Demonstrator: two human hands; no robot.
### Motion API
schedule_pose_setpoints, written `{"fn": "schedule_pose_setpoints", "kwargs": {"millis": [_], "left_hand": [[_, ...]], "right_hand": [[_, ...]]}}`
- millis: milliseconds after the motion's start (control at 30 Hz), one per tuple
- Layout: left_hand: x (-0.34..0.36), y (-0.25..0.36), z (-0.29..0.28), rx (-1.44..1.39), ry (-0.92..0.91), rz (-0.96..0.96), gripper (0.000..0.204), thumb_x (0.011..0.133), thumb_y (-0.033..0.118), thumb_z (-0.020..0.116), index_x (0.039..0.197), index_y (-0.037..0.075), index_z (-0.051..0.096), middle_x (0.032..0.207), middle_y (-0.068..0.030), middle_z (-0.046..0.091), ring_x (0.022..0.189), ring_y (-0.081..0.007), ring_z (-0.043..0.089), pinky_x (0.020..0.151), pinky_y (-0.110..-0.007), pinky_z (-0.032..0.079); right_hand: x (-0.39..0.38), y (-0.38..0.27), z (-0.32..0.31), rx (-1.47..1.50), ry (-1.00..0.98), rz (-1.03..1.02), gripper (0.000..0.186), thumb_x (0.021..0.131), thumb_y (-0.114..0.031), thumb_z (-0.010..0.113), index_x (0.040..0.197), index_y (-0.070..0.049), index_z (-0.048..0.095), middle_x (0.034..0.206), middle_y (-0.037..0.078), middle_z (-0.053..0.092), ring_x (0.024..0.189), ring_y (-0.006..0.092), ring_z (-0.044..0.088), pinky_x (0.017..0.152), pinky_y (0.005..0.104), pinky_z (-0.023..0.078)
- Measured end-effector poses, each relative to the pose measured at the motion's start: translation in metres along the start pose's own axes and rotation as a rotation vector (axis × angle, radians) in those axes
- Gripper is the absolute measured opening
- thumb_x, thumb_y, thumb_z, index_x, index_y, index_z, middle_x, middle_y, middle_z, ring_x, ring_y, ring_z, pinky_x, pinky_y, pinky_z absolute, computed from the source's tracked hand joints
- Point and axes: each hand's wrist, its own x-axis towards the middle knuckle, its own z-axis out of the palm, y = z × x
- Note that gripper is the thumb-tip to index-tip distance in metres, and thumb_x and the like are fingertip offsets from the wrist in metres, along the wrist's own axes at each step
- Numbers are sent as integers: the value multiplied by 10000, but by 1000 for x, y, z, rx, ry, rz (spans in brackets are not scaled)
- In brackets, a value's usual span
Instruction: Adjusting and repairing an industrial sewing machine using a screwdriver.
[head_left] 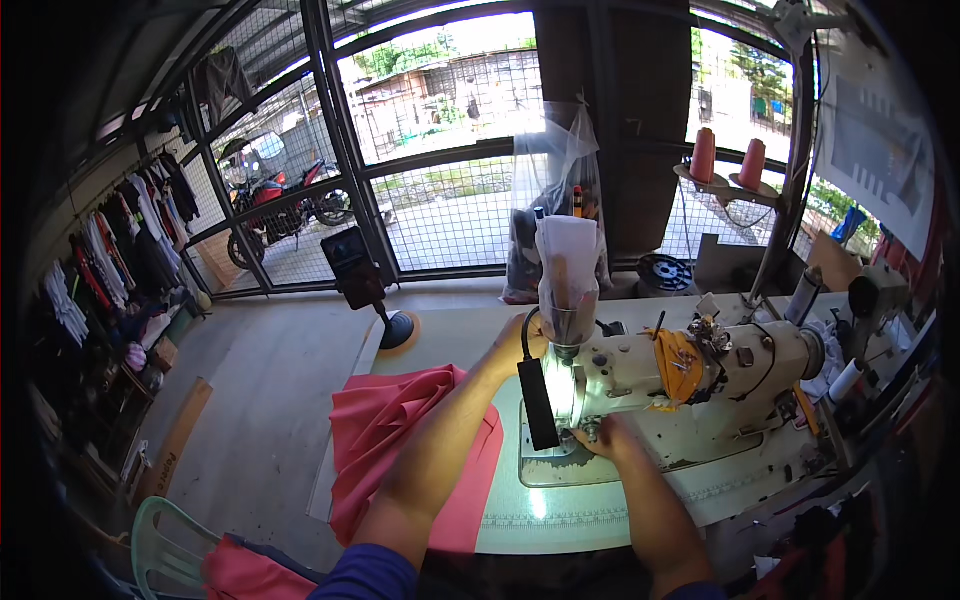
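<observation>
My left hand reaches to the upper left of the sewing machine's head, by a black cord and a mesh-wrapped holder; its fingers are mostly hidden. My right hand is at the lit needle and presser-foot area, fingers bent together on something too small to make out. A black rectangular device hangs in front of the needle end. Pink fabric lies bunched on the pale table under my left forearm. An orange cloth with pins is wrapped on the machine's arm.
A phone on a stand is at the table's back left. Thread cones stand on a rack at right. A green chair holds pink fabric at lower left. Hanging clothes line the left wall. A motorcycle stands beyond the mesh wall.
</observation>
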Motion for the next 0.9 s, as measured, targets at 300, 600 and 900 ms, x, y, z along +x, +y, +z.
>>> {"fn": "schedule_pose_setpoints", "kwargs": {"millis": [300,600,900], "left_hand": [[5,27,-6,-453,-240,28,336,698,-151,421,882,11,651,855,-25,692,798,-126,609,754,-276,478],[9,-32,10,-528,-173,-100,259,714,-84,420,869,54,576,749,40,567,685,-60,494,604,-235,403],[17,-22,1,-237,-207,-96,267,733,-94,446,853,8,662,756,-2,650,721,-116,581,663,-280,462]], "right_hand": [[-7,-7,-6,118,33,-42,330,843,-244,589,1143,-108,604,1162,178,622,1079,364,574,936,440,459],[-1,16,14,-10,77,-61,384,803,-267,665,1145,-103,608,1158,152,639,1086,332,591,943,418,471],[-1,13,12,54,84,-94,300,834,-217,588,1110,-100,612,1129,160,631,1059,334,584,931,429,470]]}}
